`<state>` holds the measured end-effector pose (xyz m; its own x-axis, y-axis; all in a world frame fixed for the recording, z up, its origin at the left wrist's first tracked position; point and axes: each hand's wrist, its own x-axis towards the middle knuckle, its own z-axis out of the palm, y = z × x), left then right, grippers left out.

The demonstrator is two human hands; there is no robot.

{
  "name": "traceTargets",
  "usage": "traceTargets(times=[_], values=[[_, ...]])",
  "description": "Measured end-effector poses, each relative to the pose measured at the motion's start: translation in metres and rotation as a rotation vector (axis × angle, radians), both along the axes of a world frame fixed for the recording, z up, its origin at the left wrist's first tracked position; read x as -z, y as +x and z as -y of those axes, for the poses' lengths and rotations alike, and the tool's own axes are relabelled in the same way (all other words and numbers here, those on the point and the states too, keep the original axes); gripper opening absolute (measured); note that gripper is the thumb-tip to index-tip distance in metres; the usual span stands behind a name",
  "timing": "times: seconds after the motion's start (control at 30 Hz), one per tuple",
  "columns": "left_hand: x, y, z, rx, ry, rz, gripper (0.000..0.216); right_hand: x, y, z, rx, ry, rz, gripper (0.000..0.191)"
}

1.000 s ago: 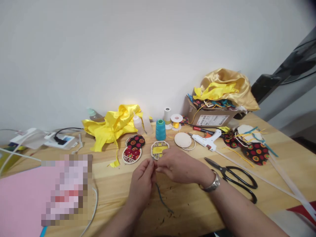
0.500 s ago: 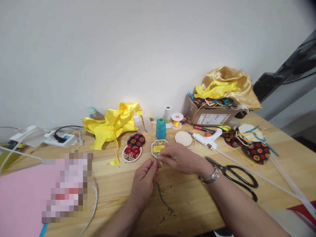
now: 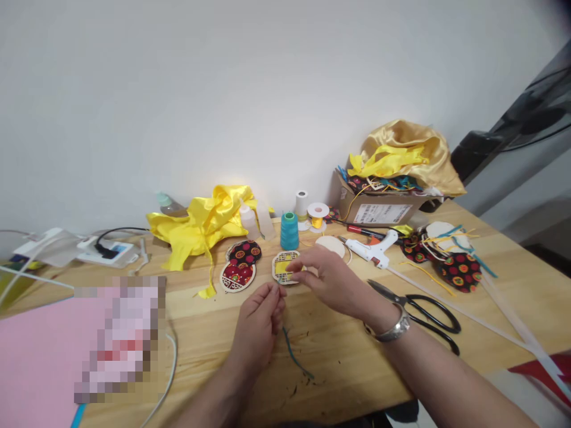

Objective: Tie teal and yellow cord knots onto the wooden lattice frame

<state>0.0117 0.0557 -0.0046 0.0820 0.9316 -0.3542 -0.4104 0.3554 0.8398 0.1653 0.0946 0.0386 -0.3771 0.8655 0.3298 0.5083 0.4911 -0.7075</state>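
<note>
My left hand [image 3: 260,321] rests on the wooden table [image 3: 343,356] with its fingers pinched on a thin dark teal cord [image 3: 294,355] that trails toward me. My right hand [image 3: 332,278], with a metal watch on its wrist, has its fingertips pinched just over a small wooden lattice frame with a yellow centre [image 3: 284,267]; what they hold is too fine to make out. Two ovals covered in red patterned fabric [image 3: 239,266] lie left of the frame. A teal thread cone [image 3: 289,231] stands behind it.
Black scissors [image 3: 419,315] and a white glue gun [image 3: 372,249] lie to the right. Yellow satin [image 3: 200,229] is heaped at the back, beside a cardboard box of fabric scraps [image 3: 383,208]. Pink paper [image 3: 40,362] covers the near left. Chargers and cables [image 3: 98,249] sit far left.
My right hand has moved away from the left hand, up and back toward the yellow lattice frame. The left hand stays pinched on the cord.
</note>
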Motion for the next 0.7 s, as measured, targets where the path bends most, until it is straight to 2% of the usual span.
traceTargets(times=[0.23, 0.7], values=[[-0.001, 0.0, -0.002, -0.014, -0.031, 0.044, 0.023, 0.028, -0.004, 0.002, -0.155, 0.097, -0.137, 0.01], [0.0, 0.002, -0.001, 0.022, -0.041, 0.009, 0.026, 0.033, -0.005, 0.004, -0.154, 0.178, -0.063, 0.009]])
